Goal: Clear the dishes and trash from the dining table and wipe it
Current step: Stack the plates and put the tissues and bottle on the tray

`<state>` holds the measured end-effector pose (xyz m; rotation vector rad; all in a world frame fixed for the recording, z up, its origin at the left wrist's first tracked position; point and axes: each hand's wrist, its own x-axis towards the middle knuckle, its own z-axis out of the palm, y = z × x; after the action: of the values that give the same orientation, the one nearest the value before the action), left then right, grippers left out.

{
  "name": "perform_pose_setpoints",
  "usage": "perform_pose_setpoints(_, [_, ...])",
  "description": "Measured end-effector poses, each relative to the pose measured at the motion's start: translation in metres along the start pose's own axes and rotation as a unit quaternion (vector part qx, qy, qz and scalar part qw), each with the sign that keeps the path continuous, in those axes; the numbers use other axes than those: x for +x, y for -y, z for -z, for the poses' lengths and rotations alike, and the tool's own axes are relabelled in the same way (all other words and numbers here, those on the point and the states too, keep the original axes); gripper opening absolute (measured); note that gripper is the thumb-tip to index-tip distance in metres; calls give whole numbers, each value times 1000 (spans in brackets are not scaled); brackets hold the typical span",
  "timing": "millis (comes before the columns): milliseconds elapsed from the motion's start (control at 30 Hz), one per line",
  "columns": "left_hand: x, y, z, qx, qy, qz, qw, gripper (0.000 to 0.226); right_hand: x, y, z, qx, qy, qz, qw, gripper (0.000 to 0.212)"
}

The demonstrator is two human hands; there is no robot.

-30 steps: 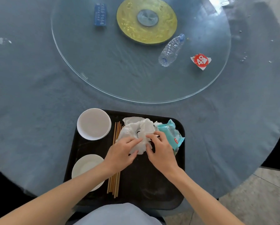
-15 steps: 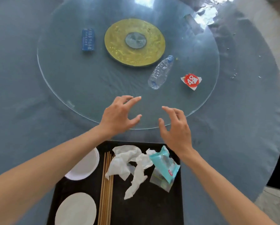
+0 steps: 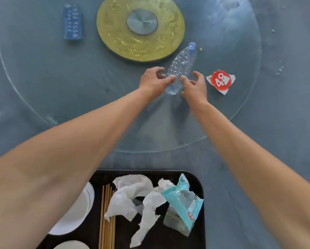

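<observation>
both hands reach over the glass turntable (image 3: 60,97) to the bottle (image 3: 182,66). the left hand (image 3: 153,83) sits at the bottle's left side with fingers curved and spread, thumb tip against the plastic; the right hand (image 3: 194,87) is at its right side, fingers likewise loosely curled and apart. neither has closed around it, and the bottle lies on its side on the glass, blue cap pointing away, just beside the gold disc (image 3: 140,28). a red-and-white wrapper (image 3: 220,81) lies near the right hand, and a blue box (image 3: 73,22) sits well off to the left. closer in, on the grey-blue bench (image 3: 276,141), a black tray (image 3: 198,180) holds crumpled napkins (image 3: 131,196), a teal packet (image 3: 184,202), chopsticks (image 3: 107,216) and two white plates (image 3: 77,212).
</observation>
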<state>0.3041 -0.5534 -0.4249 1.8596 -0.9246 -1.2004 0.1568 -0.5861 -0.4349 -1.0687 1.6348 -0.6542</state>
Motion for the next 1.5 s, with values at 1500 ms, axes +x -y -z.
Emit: perform_pose_setpoints(1500, [-504, 259, 42, 441, 74, -385, 807, 45, -459, -258, 112, 12, -6, -132, 991, 52])
